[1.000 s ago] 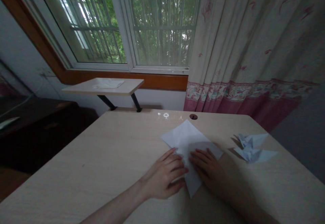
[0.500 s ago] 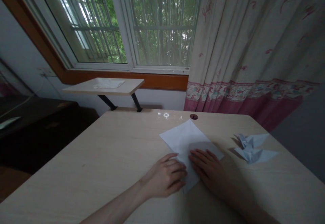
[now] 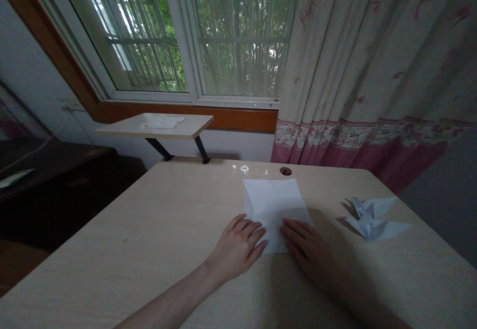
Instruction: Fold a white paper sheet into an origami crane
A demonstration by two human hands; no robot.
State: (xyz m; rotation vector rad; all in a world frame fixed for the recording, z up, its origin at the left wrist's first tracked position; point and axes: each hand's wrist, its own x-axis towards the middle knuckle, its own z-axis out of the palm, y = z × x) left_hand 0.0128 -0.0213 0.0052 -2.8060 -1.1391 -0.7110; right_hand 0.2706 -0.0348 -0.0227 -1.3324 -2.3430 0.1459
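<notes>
A white sheet of paper (image 3: 276, 202), squarish with a raised fold along its left side, lies on the desk (image 3: 167, 229) in front of me. My left hand (image 3: 240, 244) rests at the paper's lower left edge, its fingers stretched out and slightly bent. On the lower right part of the paper lies my right hand (image 3: 307, 247), fingers extended flat. Both hands hide the lower side corners of the sheet. To the right sit two folded paper cranes (image 3: 372, 222), close together and touching or overlapping.
A small raised shelf (image 3: 186, 129) on black legs stands at the desk's back left, with crumpled white tissue (image 3: 162, 121) on it. A round cable hole (image 3: 285, 171) lies near the back edge. Behind are a barred window and a curtain (image 3: 335, 135).
The paper has turned from a diamond to a squarer position, its edges now facing me. My left hand has shifted slightly up and left; my right hand has barely moved.
</notes>
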